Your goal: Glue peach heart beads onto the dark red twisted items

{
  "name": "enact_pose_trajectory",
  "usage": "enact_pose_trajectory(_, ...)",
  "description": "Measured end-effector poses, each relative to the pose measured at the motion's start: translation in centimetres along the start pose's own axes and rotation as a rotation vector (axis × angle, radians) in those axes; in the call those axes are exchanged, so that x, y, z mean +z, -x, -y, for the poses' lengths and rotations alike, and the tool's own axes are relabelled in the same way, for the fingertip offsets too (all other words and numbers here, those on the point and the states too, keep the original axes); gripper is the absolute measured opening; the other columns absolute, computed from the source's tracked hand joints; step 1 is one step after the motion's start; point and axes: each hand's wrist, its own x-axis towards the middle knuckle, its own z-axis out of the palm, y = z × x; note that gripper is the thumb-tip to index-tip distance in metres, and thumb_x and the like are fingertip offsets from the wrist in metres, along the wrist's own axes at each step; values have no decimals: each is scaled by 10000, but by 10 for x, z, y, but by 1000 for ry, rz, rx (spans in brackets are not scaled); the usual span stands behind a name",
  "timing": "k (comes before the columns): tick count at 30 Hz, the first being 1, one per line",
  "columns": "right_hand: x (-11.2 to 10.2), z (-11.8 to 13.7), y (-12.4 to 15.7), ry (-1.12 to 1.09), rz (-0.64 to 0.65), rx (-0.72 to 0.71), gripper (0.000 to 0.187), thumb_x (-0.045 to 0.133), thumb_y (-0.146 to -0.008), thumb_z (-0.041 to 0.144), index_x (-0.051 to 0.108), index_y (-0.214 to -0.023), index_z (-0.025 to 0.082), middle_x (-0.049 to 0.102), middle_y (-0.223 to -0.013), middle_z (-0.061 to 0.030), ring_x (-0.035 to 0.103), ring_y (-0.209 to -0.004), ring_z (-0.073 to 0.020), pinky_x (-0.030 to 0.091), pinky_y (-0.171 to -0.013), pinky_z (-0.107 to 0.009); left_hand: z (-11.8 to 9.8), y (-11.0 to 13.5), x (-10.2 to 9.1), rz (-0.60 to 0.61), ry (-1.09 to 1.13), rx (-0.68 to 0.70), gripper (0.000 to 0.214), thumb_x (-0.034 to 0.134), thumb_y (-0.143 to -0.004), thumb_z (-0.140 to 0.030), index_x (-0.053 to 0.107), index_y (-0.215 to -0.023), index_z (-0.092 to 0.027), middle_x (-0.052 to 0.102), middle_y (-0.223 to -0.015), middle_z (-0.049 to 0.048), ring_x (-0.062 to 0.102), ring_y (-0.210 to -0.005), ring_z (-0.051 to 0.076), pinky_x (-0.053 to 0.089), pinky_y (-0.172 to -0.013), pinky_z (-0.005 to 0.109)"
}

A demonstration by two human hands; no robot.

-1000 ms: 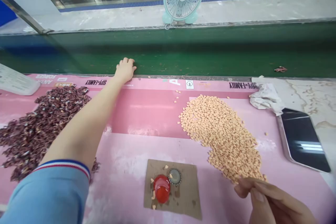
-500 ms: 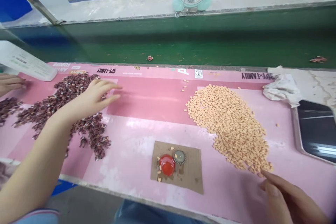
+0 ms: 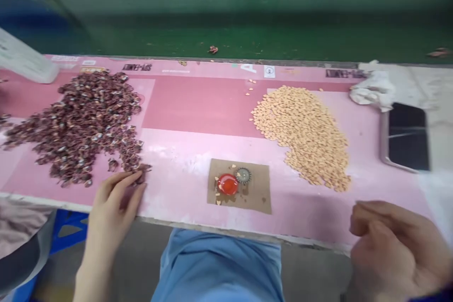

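Head view: dark piece [image 3: 145,168] at the near right corner of the dark pile [image 3: 85,118]; its visible end points right, long axis roughly left-right. Tan pile [image 3: 304,137] runs from far left to near right. Left hand [image 3: 115,198] half open, fingertips touching the dark piece; can't tell if it's pinched. Right hand [image 3: 396,240] curled, blurred, near the tan pile's near end; can't tell if it grips anything. Count: 1 dark pile, 1 tan pile, 1 cardboard [image 3: 256,200], 1 red dome [image 3: 228,184], 1 crimped cap [image 3: 243,176], 1 phone [image 3: 406,137].
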Motion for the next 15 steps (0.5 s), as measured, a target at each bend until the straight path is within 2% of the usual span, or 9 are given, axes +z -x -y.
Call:
enact_pose_trajectory(3, -5, -6, -6, 91, 162, -89, 253, 659, -982, 461, 736, -1017, 222, 608, -662, 12, 563, -566, -175, 443, -562, -345, -1, 0, -4, 6, 9, 3, 422, 660, -982, -305, 658, -1367, -478, 716, -1201, 43, 726, -1091, 331, 604, -1044, 532)
enact_pose_trajectory(6, -4, -12, -17, 368, 281, -322, 98, 683, -1016, 311, 745, -996, 238, 704, -821, -31, 642, -750, -196, 513, -705, -357, 1, 4, -10, 76, -14, 8, 651, 674, -945, -260, 528, -1479, -602, 711, -1261, 26, 716, -1144, 366, 568, -1095, 581)
enact_pose_trajectory(8, 2, -15, -22, 521, 309, -466, 76, 694, -1017, 270, 750, -978, 235, 722, -876, -50, 647, -793, -208, 528, -742, -371, 4, 8, -12, 49, -3, 3, 678, 681, -930, -258, 520, -1488, -607, 709, -1297, 30, 716, -1136, 376, 552, -1100, 596)
enact_pose_trajectory(11, 11, -17, -27, 619, 328, -556, 92, 679, -1021, 242, 760, -984, 219, 722, -896, -63, 642, -810, -217, 536, -759, -381, 6, 10, -11, -2, 55, -13, 613, 675, -911, -259, 583, -1429, -574, 738, -1251, 32, 724, -1053, 374, 554, -1052, 603)
enact_pose_trajectory(15, 19, -14, -34, 672, 334, -617, 112, 670, -1007, 169, 745, -931, 205, 721, -846, -55, 608, -797, -221, 500, -735, -369, 8, 7, -7, 83, 55, 20, 580, 647, -915, -266, 589, -1396, -586, 750, -1231, 24, 724, -1033, 368, 558, -1010, 598)
